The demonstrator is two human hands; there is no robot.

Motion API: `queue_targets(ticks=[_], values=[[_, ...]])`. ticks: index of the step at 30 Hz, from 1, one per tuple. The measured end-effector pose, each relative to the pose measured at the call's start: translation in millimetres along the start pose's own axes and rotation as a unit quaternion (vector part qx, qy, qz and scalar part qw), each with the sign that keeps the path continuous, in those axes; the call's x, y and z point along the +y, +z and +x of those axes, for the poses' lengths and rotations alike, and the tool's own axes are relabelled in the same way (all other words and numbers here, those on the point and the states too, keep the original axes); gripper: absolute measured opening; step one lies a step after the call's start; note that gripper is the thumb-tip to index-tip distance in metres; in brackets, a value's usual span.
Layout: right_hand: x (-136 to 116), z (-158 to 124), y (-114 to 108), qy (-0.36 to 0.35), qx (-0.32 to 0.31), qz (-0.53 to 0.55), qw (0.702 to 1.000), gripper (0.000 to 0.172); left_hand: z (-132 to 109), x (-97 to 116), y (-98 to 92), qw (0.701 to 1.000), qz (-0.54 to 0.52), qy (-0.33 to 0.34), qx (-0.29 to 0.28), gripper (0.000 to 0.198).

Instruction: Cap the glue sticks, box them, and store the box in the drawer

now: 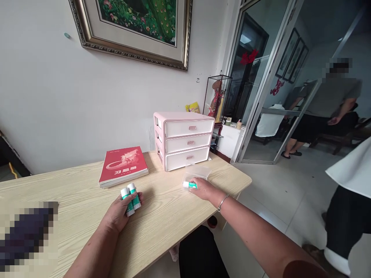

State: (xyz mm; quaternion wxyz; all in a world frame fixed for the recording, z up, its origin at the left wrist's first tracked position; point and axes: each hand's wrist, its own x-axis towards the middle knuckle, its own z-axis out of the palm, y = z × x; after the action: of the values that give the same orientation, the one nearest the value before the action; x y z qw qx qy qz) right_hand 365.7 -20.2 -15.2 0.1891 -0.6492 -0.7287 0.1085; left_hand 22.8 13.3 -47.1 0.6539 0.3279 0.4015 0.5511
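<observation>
My left hand (120,212) rests on the light wooden table (162,227) and grips two white-and-green glue sticks (131,198), their caps pointing away from me. My right hand (203,188) reaches toward the table's right end and holds another glue stick (189,185) at the edge of a small clear plastic box (197,172). The box lies in front of a pink three-drawer organizer (184,139), all drawers closed.
A red book (123,165) lies on the table left of the organizer. A framed picture (136,27) hangs on the wall. Right of the table are a glass door (261,85), a person seated beyond it, and another person (350,204) at the right edge.
</observation>
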Motion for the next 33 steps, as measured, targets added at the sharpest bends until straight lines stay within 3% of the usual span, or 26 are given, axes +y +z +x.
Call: queue_targets(ticks=[11,17,21,26,33], values=[[8.7,19.5,4.9,-0.017,0.015,0.031,0.999,0.039,0.9,-1.6,-0.6,1.0,-0.003,0.002,-0.006,0.03],[0.1,21.2,0.5,-0.015,0.045,0.067,0.997,0.029,3.0,-3.8,-3.9,1.0,0.001,0.003,-0.02,0.034],[-28.1,16.1,5.8,-0.015,0.074,0.156,0.985,0.027,1.0,-3.1,-1.8,0.999,-0.008,0.004,-0.031,0.035],[-86.1,26.3,38.6,0.087,0.018,0.438,0.894,0.031,-3.4,-0.7,4.0,1.0,-0.022,0.002,-0.006,0.028],[-154.0,53.2,92.1,0.117,-0.04,0.488,0.864,0.038,-4.1,-0.2,4.9,0.999,-0.026,0.009,0.017,0.031]])
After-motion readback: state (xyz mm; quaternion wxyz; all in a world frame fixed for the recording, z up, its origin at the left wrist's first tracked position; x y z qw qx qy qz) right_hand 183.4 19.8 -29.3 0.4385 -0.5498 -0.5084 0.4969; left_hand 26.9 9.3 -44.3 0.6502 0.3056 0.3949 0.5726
